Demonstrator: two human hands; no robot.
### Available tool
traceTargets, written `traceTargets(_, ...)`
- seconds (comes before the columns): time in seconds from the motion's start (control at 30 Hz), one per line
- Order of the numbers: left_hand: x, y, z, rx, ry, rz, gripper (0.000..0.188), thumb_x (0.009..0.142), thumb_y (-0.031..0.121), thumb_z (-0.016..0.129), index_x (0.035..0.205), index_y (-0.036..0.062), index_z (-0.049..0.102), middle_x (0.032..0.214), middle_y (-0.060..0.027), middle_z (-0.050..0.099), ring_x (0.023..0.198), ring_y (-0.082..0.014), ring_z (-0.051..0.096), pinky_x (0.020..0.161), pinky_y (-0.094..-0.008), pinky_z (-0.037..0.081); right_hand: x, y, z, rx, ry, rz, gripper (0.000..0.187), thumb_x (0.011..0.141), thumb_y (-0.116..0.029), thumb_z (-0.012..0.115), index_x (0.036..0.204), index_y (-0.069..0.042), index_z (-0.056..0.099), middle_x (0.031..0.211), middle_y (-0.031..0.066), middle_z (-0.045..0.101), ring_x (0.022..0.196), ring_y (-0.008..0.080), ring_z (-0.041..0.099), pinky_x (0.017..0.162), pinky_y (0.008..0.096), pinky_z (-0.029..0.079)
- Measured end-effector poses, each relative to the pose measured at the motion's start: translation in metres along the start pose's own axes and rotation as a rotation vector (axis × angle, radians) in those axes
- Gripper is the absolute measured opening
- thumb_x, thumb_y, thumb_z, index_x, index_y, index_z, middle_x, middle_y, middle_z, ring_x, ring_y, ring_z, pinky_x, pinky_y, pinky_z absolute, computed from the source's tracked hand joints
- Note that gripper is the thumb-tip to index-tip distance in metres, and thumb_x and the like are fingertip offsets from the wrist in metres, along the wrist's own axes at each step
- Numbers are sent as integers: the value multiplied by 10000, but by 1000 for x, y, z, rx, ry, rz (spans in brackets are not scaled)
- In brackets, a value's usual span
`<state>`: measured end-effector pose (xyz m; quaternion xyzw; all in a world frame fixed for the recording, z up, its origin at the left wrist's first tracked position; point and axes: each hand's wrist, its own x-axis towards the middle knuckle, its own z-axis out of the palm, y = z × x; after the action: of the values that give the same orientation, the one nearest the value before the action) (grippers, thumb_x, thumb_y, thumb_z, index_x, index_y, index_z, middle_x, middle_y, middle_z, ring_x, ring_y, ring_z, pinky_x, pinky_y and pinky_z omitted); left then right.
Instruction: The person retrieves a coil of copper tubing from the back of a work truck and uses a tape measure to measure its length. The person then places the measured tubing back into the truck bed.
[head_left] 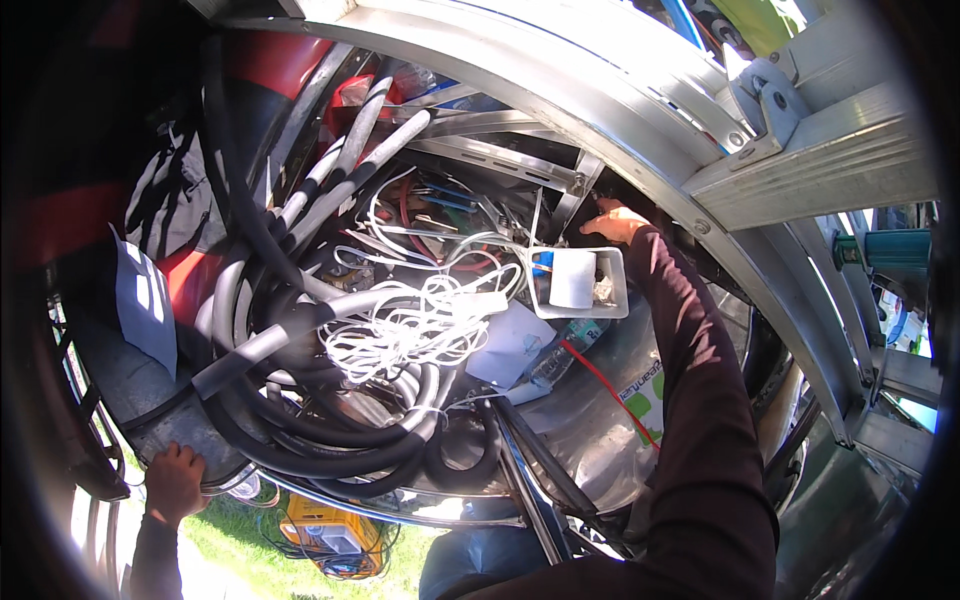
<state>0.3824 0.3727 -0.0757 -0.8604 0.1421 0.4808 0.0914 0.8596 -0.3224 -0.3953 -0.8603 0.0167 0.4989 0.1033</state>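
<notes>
My right hand (617,222) reaches far into the cluttered load bay, beside a slotted metal bracket (580,182). Its fingers curl into a dark gap, and whatever they hold is hidden. Just below that hand sits a white plastic tub (622,300) with a white roll-like piece (572,278) and small items inside. My left hand (175,480) is closed over the grey metal edge (215,458) at the lower left. Between my hands lie a tangled white cable (420,330) and a thick coil of dark foam-covered tubing (330,462).
An aluminium ladder (810,150) crosses the upper right, above my right arm. A plastic bottle (555,368), a paper sheet (512,343) and a red strap (610,388) lie near the tub. A yellow box with cables (330,535) stands on the grass below.
</notes>
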Motion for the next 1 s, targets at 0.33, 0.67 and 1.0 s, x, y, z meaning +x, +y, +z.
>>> traceTargets(0.33, -3, -1, 2, 33, 18, 11, 526, 529, 342, 947, 947, 105, 731, 983, -75, 649, 1010, -289, 635, 775, -429, 548, -31, -53, 4, -974, -195, -190, 309, 932, -165, 562, 1080, -74, 817, 1188, 162, 775, 1094, 333, 755, 889, 452, 611)
traceTargets(0.67, 0, 2, -17, 45, -16, 22, 499, 563, 323, 900, 982, 103, 744, 985, -57, 653, 1017, -275, 639, 782, -419, 547, 36, -99, 96, -120, 456, -353, 286, 914, -122, 551, 1091, 37, 710, 1138, 324, 696, 1188, 449, 657, 945, 470, 553)
traceTargets(1.0, -6, 2, -12, 64, -48, 27, 591, 604, 412, 914, 1076, 105, 736, 1046, -38, 669, 1057, -274, 643, 811, -418, 548, 186, -29, 106, -520, 541, -381, 236, 900, -154, 573, 808, -51, 764, 920, 216, 764, 904, 432, 737, 786, 552, 583)
